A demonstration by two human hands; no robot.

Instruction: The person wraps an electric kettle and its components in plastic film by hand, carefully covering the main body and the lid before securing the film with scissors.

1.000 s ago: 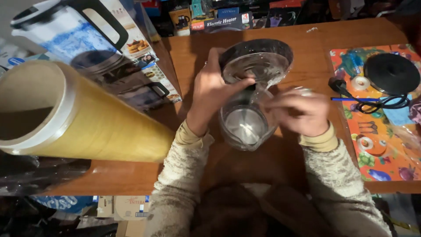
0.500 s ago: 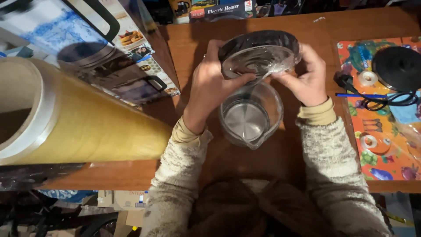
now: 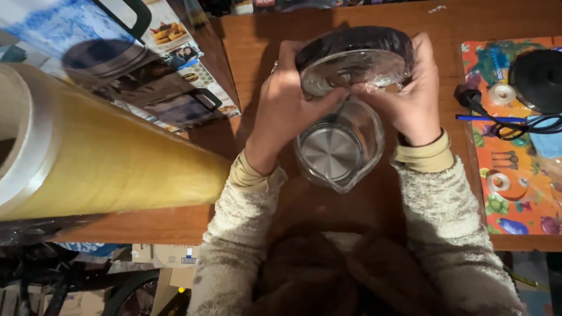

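— Where was the glass kettle (image 3: pixel 339 153)?

— On the wooden table (image 3: pixel 257 88), between the person's forearms, its open lid (image 3: pixel 354 58) tipped up at the far side.

— And the hands?

— The left hand (image 3: pixel 287 108) curled around the lid's left edge; the right hand (image 3: pixel 413 96) gripped its right edge, fingers pinching clear plastic wrap (image 3: pixel 380 79). A big yellowish film roll (image 3: pixel 111 164) lay well to the left.

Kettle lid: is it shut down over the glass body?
No. The lid is tipped open between both hands, and the metal base inside the glass kettle shows.
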